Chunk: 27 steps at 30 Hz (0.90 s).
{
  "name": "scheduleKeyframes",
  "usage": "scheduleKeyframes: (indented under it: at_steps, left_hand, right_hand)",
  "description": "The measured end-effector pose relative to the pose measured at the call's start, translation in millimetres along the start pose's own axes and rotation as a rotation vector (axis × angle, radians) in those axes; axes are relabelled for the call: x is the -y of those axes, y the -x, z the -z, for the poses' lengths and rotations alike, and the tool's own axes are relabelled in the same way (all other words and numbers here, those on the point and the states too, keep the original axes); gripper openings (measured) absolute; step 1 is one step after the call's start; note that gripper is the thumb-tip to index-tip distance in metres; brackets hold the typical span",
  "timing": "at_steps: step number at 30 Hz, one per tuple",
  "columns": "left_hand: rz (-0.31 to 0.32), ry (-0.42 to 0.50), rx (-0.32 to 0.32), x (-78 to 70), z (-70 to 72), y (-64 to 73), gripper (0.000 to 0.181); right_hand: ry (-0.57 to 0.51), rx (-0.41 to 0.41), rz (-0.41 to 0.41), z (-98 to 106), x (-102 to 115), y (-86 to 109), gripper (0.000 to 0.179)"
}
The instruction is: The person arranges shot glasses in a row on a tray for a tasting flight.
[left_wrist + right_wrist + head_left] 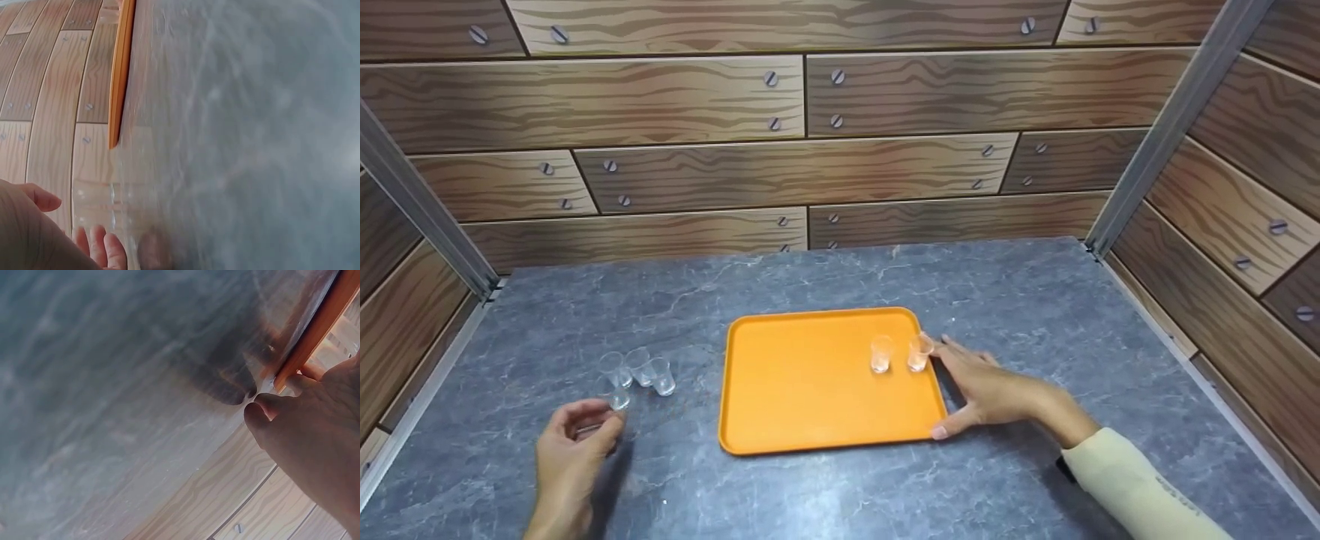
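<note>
In the head view, my left hand (577, 442) is beside the nearest of several small clear shot glasses (662, 376) grouped on the left. Its thumb and fingers stand apart near that glass (619, 399); contact is hard to tell. The left wrist view shows the same hand (62, 236) with bent, parted fingers by the glasses (93, 197). My right hand (986, 390) rests along the right edge of an orange tray (817, 446), thumb near its front corner and fingers spread farther back. Two upright shot glasses (880, 355) stand on the tray, the right one (918, 354) by my fingertips.
The tray lies on a grey marbled tabletop (780, 495). Wood-plank-patterned walls (697, 101) enclose the back and sides, with metal corner posts (1174, 124) at left and right.
</note>
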State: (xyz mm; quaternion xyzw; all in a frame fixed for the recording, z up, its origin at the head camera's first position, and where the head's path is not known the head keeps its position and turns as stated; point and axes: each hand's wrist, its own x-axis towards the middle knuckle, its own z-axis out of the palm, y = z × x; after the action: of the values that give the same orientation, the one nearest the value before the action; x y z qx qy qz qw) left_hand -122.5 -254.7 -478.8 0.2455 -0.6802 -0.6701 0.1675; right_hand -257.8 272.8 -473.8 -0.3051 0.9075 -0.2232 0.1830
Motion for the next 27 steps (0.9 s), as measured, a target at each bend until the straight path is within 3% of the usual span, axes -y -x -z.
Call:
scheduleKeyframes:
  at_steps: [5,11,20,27]
  left_hand:
    - [-0.010,-0.103,-0.038,-2.6,3.1,-4.9,0.043]
    - [-0.004,-0.177,-0.021,-2.3,1.6,-12.8,0.068]
    - [0.076,-0.102,0.006,-0.4,-1.4,-25.9,0.064]
    - [0.017,-0.055,-0.028,0.9,-3.9,-29.0,0.048]
  right_hand:
    - [-0.010,-0.001,0.006,0.2,0.6,-2.2,0.134]
    - [-0.033,0.009,-0.013,1.5,1.0,-1.8,0.134]
    - [-0.008,0.002,0.003,1.2,1.2,-3.1,0.134]
    - [-0.016,-0.002,-0.008,0.6,1.0,-1.2,0.134]
